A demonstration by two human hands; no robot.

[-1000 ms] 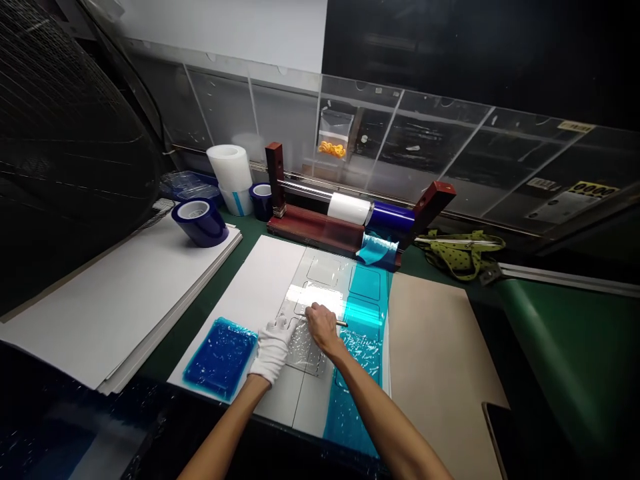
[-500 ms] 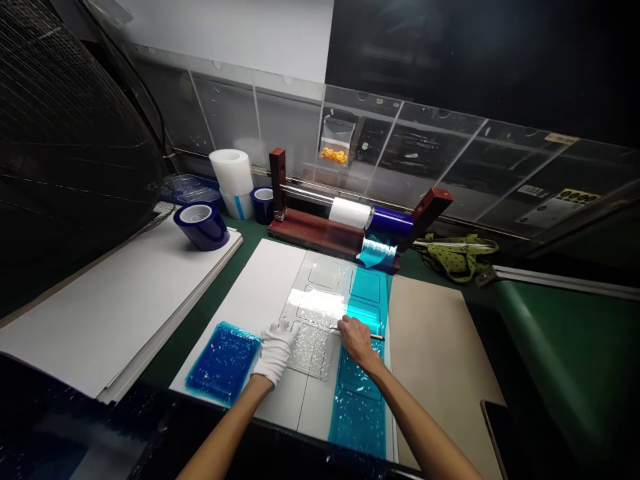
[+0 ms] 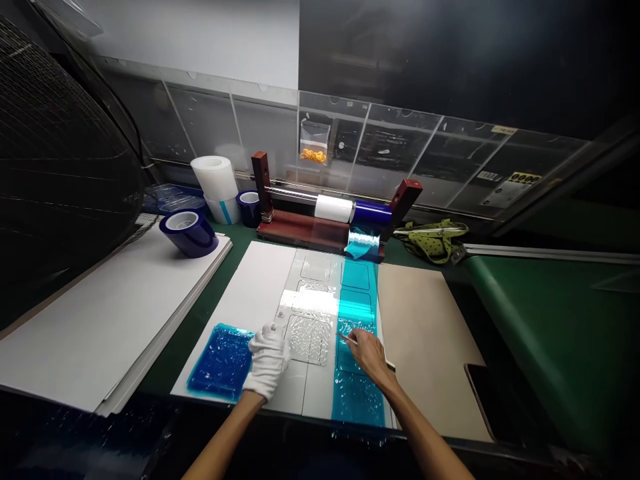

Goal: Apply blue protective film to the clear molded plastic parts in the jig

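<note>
Since a second ago, the right hand has been sliding rightward off the clear template onto the blue film strip, while the gloved left hand is staying pressed at the template's near left corner. Fingers of the right hand are pinching a thin tool, its tip pointing left and touching the film just beside the template's right edge. The left hand is lying flat with fingers spread, grasping nothing, its thumb resting on the template.

Both template and strip are lying on a white board in the middle of the green bench. The strip is running from the near edge away to a blue roll on a red wooden holder at the far side, beside a white roll on the same bar. A wrinkled blue sheet is lying left of the left hand, touching it. A tan board is lying right of the strip. Farther left, a dark blue tape roll is sitting on stacked white sheets.
</note>
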